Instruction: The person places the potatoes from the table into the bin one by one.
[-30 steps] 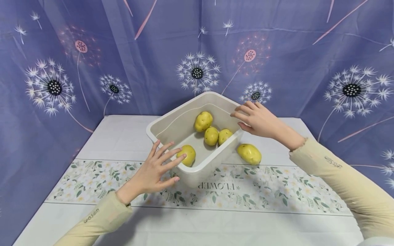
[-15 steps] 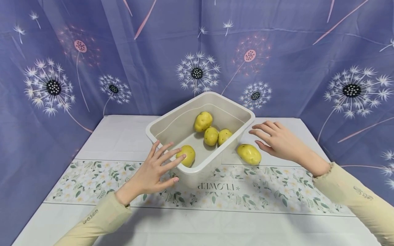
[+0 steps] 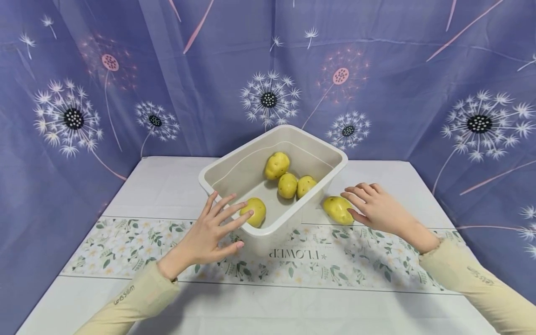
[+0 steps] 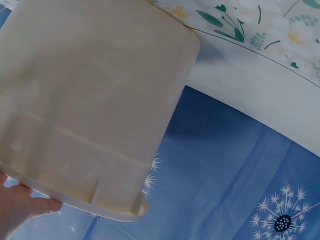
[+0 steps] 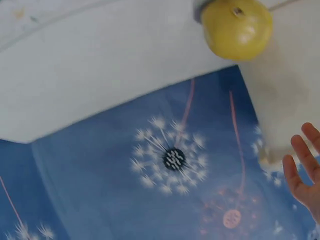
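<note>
A pale grey plastic bin (image 3: 293, 210) stands slantwise on the table with several yellow potatoes (image 3: 276, 165) inside. My left hand (image 3: 213, 232) rests at the bin's near-left rim, fingers spread and mostly straight; its fingertips lie over the rim near one potato (image 3: 255, 215). The left wrist view shows the bin's outer wall (image 4: 95, 100) with part of the hand at its edge. Another potato (image 3: 335, 211) lies on the table right of the bin. My right hand (image 3: 377, 209) hovers just right of it, fingers loosely bent and holding nothing.
The white table (image 3: 310, 307) carries a floral printed band (image 3: 138, 246). Behind and at both sides hangs a blue curtain (image 3: 201, 102) with dandelion prints, close to the bin's back corner.
My right hand has left the bin's right rim and moved down and to the right, to beside the potato on the table. My left hand and the bin stay put.
</note>
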{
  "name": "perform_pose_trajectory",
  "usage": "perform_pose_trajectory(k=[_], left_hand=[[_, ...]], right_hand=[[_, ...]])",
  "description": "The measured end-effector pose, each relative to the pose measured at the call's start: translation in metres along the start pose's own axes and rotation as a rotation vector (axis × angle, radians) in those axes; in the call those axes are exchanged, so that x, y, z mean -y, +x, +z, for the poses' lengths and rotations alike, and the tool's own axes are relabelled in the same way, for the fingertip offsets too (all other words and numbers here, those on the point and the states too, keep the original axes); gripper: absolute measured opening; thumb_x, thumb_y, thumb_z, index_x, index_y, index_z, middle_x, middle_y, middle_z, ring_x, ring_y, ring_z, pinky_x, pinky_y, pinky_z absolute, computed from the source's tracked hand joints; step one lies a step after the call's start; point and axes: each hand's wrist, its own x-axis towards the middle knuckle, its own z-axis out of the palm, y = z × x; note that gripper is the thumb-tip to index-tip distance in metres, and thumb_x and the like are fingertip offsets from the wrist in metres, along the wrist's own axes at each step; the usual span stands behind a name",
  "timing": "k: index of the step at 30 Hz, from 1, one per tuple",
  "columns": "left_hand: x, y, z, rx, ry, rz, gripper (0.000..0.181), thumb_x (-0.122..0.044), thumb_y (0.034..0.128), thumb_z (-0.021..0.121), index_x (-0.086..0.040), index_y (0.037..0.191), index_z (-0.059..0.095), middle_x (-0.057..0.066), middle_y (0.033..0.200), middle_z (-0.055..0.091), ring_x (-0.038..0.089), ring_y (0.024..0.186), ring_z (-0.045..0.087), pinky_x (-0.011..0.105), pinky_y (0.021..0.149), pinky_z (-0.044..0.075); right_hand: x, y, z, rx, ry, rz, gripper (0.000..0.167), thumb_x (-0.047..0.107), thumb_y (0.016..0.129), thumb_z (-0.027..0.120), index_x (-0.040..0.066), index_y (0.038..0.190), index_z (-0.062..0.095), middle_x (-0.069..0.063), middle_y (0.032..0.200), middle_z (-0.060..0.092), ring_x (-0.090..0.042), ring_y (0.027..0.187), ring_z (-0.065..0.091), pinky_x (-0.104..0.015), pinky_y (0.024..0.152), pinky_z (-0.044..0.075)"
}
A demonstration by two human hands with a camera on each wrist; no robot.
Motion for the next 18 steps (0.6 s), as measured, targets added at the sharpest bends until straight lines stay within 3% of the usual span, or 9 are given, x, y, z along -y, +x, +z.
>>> perform_pose_trajectory(k=[3, 6, 11, 18], left_hand=[[0.000, 0.000, -0.001, 0.006, -0.002, -0.002, 0.058, -0.056, 0.0906, 0.026, -0.018, 0.129, 0.047, 0.004, 0.134, 0.044, 0.029, 0.131, 0.028, 0.056, 0.109, 0.007], [0.000, 0.000, -0.001, 0.013, -0.003, -0.006, 0.058, -0.056, 0.0904, 0.026, -0.019, 0.129, 0.047, 0.004, 0.135, 0.044, 0.029, 0.132, 0.028, 0.056, 0.109, 0.007], [0.001, -0.001, 0.000, 0.012, -0.001, -0.007, 0.058, -0.056, 0.0905, 0.025, -0.019, 0.130, 0.046, 0.004, 0.135, 0.044, 0.030, 0.131, 0.029, 0.056, 0.109, 0.006], [0.002, 0.000, 0.001, -0.006, -0.006, 0.008, 0.055, -0.054, 0.0900, 0.031, -0.020, 0.131, 0.045, 0.005, 0.134, 0.045, 0.032, 0.128, 0.032, 0.057, 0.109, 0.007]], right_hand=[[0.000, -0.007, 0.012, 0.028, 0.002, 0.014, 0.049, 0.041, 0.095, 0.027, 0.005, 0.111, 0.056, -0.011, 0.104, 0.059, -0.028, 0.089, 0.052, -0.041, 0.066, 0.043], [0.001, -0.013, 0.024, 0.072, -0.004, 0.040, 0.046, 0.041, 0.090, 0.042, 0.005, 0.114, 0.055, -0.013, 0.109, 0.058, -0.029, 0.092, 0.052, -0.042, 0.066, 0.044], [0.005, -0.019, 0.040, 0.163, -0.014, 0.125, 0.056, 0.042, 0.077, 0.060, 0.005, 0.119, 0.053, -0.017, 0.117, 0.054, -0.032, 0.096, 0.052, -0.046, 0.066, 0.045], [0.010, -0.021, 0.055, 0.232, -0.014, 0.192, 0.070, 0.047, 0.067, 0.068, 0.008, 0.122, 0.050, -0.019, 0.120, 0.051, -0.034, 0.094, 0.052, -0.046, 0.062, 0.043]])
